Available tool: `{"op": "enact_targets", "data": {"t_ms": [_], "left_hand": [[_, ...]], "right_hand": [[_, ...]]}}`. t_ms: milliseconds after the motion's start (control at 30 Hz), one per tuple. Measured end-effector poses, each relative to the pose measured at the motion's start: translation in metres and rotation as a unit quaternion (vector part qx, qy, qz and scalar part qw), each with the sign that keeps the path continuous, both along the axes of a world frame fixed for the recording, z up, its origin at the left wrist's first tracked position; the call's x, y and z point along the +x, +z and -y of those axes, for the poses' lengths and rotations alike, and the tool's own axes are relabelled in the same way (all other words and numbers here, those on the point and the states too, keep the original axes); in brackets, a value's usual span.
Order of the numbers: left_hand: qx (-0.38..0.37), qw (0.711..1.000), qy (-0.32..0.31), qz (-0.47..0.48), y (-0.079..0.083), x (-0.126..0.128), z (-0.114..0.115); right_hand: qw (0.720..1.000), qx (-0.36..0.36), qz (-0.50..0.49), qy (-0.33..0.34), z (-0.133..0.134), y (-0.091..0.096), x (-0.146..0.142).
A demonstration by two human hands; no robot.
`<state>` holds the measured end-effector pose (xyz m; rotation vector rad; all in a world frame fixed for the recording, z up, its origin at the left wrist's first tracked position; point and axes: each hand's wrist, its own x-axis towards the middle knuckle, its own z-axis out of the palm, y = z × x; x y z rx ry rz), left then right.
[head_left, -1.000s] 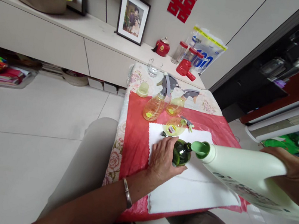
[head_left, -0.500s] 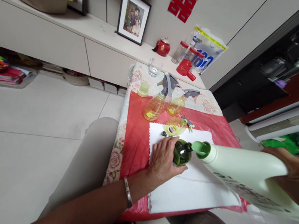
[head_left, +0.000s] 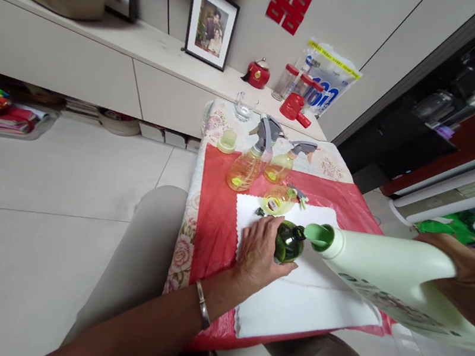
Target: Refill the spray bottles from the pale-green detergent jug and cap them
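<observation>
My left hand (head_left: pixel 259 251) is wrapped round a small dark green bottle (head_left: pixel 289 243) above a white cloth (head_left: pixel 312 304). My right hand (head_left: pixel 469 281) grips the handle of a large pale green detergent jug (head_left: pixel 391 256), tipped on its side. The jug's green spout (head_left: pixel 318 235) is right at the small bottle's mouth; I cannot make out any liquid running between them. A small dark cap (head_left: pixel 260 211) lies just beyond my left fingers. Behind it a yellow bottle without a sprayer (head_left: pixel 277 201) lies beside a loose grey spray head (head_left: pixel 298 196).
Spray bottles stand farther back, one orange-tinted (head_left: pixel 244 170) and one yellow (head_left: pixel 279 166). A pale green jug cap (head_left: pixel 227 141), a glass cup (head_left: pixel 245 107) and a red plastic item (head_left: pixel 292 107) are near the table's far edge. A red cover (head_left: pixel 215 229) lies under the cloth.
Almost nothing differs. Both hands, the small bottle and the jug hold their places; the whole view has shifted very slightly.
</observation>
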<state>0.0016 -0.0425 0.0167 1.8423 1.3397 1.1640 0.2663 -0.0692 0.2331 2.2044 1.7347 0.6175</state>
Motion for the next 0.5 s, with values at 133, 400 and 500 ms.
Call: {"op": "enact_targets", "data": {"t_ms": [133, 400, 500], "left_hand": [[0.000, 1.000, -0.001, 0.002, 0.0004, 0.0006, 0.0003], [-0.010, 1.000, -0.003, 0.003, 0.0011, 0.0000, 0.0000], [-0.012, 1.000, -0.003, 0.003, 0.0016, 0.0000, 0.0002]], "right_hand": [[1.000, -0.003, -0.001, -0.007, 0.0011, -0.0005, -0.0006], [1.000, -0.005, 0.006, 0.006, 0.0004, 0.0014, -0.0003], [1.000, 0.003, 0.009, 0.016, 0.0022, 0.0006, 0.0029]]}}
